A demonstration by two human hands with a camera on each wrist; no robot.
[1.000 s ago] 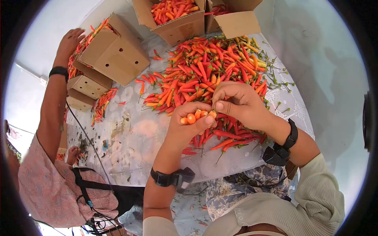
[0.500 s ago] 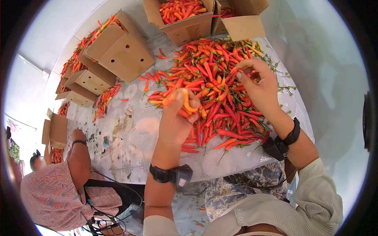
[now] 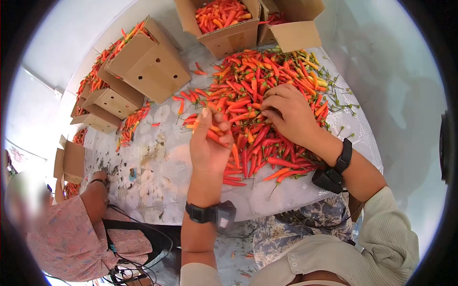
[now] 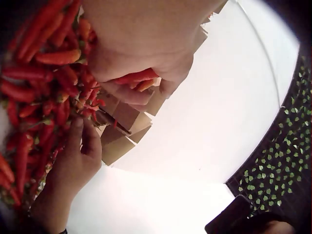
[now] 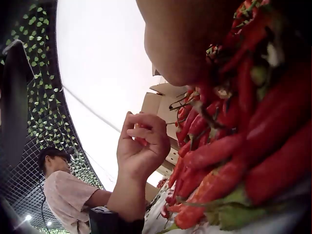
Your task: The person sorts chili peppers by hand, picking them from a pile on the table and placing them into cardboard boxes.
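Note:
A large pile of red and orange chillies (image 3: pixel 260 138) covers the right part of the table. My left hand (image 3: pixel 210 143) curls round a few chillies (image 3: pixel 215 136) in its palm, in front of the pile's left side. In the left wrist view red and orange chillies (image 4: pixel 139 78) show between the fingers of that hand (image 4: pixel 141 53). My right hand (image 3: pixel 292 114) is at the middle of the pile, fingers bent down among the chillies; whether it pinches one is hidden. The right wrist view shows the left hand (image 5: pixel 144 146) raised beside the pile.
Cardboard boxes of chillies stand at the back (image 3: pixel 229 40) and back left (image 3: pixel 148 69). Loose stems (image 3: pixel 341 102) lie along the right edge. Another person's arm (image 3: pixel 95 198) rests at the table's left. Dark debris and a few chillies dot the left tabletop (image 3: pixel 164 186).
My right hand has come down and left from above the pile's right side onto its middle. The left hand, apart from the right since the earliest frame, has turned slightly, still holding chillies. The other person's arm has lowered.

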